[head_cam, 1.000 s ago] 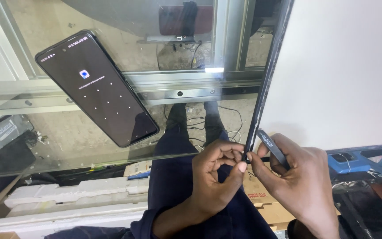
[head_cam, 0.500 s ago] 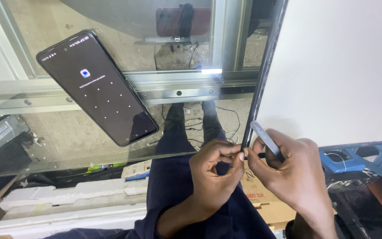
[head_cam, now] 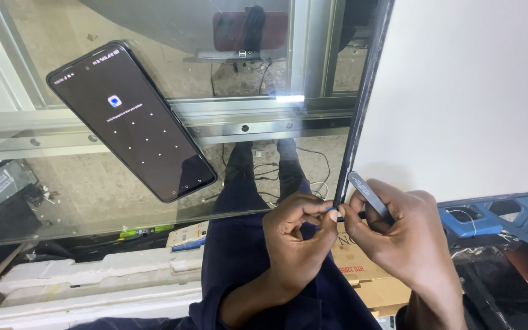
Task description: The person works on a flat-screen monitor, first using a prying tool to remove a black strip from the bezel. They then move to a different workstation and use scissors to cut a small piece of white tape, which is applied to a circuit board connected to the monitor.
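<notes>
Left hand (head_cam: 297, 241): bare, no glove, ring or watch showing; nails cut short.
Right hand (head_cam: 392, 235): bare as well, nothing worn on the fingers that can be seen; short nails.
Left sleeve (head_cam: 206, 313): dark navy cloth, ending partway up the forearm, cuff edge loose and a little rumpled.
Right wrist: bare where it leaves the picture at the bottom edge; no sleeve visible there.
Trousers (head_cam: 242, 238): dark navy, the same shade as the sleeve, plain fabric with soft folds, seen through the glass below the hands.
</notes>
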